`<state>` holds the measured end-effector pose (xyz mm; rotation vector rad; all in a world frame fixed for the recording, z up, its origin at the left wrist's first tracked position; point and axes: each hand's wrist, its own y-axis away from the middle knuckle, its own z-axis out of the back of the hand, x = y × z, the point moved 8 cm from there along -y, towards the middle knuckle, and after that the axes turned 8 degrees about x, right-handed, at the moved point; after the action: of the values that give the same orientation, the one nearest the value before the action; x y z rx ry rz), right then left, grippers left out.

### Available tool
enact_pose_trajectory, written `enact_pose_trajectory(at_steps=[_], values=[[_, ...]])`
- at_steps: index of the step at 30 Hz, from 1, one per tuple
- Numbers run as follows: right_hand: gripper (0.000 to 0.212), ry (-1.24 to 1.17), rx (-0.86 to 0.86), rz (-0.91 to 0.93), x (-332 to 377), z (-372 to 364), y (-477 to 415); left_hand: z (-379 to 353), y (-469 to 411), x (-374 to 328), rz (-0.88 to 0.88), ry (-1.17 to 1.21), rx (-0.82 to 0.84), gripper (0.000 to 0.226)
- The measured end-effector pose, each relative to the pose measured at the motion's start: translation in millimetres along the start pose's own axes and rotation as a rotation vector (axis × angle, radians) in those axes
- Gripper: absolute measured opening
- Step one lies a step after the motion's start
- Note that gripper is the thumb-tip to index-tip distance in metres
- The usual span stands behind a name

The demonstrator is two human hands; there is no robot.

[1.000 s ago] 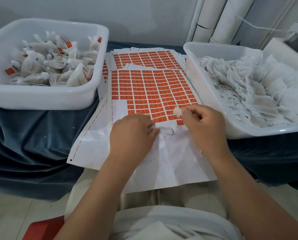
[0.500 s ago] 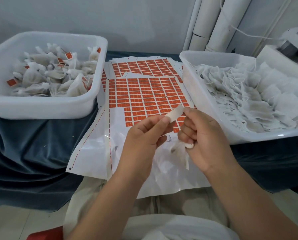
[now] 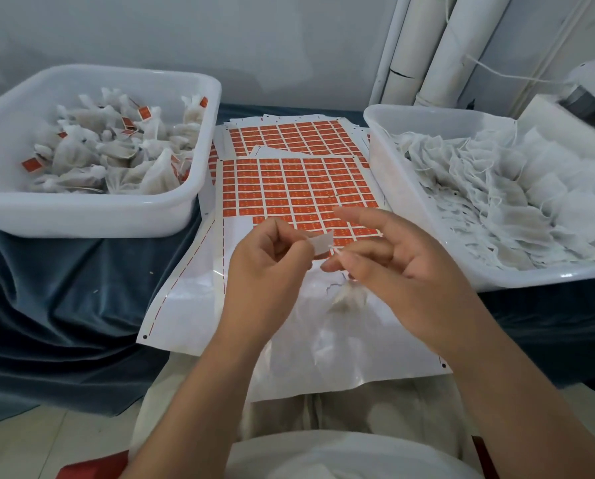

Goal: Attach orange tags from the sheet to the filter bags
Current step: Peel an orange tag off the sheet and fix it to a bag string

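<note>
Pinching one tag, white backing side up, between curled thumb and fingertips: left hand, raised over the near, stripped part of the sheet.
Right hand: index and outer fingers spread straight, thumb and one finger nipping the string of a filter bag. The bag dangles, blurred, just below the hand and above the bare backing paper. Tag and string end sit just beside each other; contact not discernible.
Sheet: orange tags in rows on its far part, lying flat between two tubs on blue cloth.
Second sheet: behind the first, partly under it.
Left tub: white, holds bags with orange tags attached.
Right tub: white, holds a heap of untagged bags.
White pipes: upright against the wall, far right.
</note>
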<state>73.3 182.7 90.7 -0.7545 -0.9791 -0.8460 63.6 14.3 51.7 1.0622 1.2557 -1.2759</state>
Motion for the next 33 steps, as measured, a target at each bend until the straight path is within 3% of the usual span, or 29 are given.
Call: enact_pose_trajectory(at_steps=[4, 14, 33], values=[[0.045, 0.169, -0.093, 0.029, 10.9, 6.9, 3.5, -9.5, 1.2, -1.5, -0.021, 0.015, 0.086, 0.01], [0.043, 0.124, -0.122, 0.053, 12.4, 8.6, 1.5, -27.3, 7.0, -4.0, -0.029, 0.085, 0.215, 0.014], [0.033, 0.148, -0.216, 0.045, 9.8, 13.3, 3.0, -27.4, 10.0, -13.3, -0.134, -0.064, 0.174, 0.006]])
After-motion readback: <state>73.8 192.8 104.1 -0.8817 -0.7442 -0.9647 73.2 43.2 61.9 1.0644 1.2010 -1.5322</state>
